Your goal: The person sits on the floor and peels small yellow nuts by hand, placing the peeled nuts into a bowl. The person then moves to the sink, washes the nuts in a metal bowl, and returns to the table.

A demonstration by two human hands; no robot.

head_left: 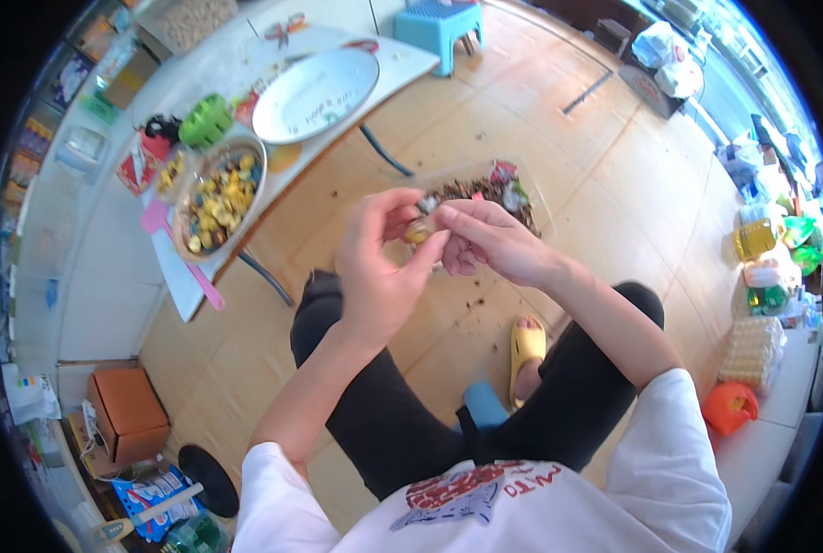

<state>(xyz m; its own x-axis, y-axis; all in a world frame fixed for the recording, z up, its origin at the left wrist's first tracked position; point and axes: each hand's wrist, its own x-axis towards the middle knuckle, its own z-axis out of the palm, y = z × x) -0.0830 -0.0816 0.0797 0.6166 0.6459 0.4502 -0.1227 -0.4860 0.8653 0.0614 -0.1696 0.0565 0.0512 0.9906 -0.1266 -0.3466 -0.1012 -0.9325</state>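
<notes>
Both hands meet in front of me above a shallow clear tray of scraps. A small yellow-brown nut (pixel 418 230), which looks like a peeled chestnut, sits between the fingers of my left hand (pixel 379 267). My right hand (pixel 499 241) has its thumb and fingertips pressed against the same piece, with the other fingers curled in. The tray (pixel 542 189) on the floor carries dark brown shell bits and some crumpled wrappers. At the left, a round bowl (pixel 262 180) on the low table is filled with similar yellow nuts.
The low white table (pixel 411 63) bears a large white oval tray (pixel 314 97), a green container (pixel 206 120), red-handled scissors (pixel 284 29) and a pink tool (pixel 204 281). A blue stool (pixel 441 32) stands beyond. Shell crumbs (pixel 474 304) dot the tiled floor. Bags and bottles line the right.
</notes>
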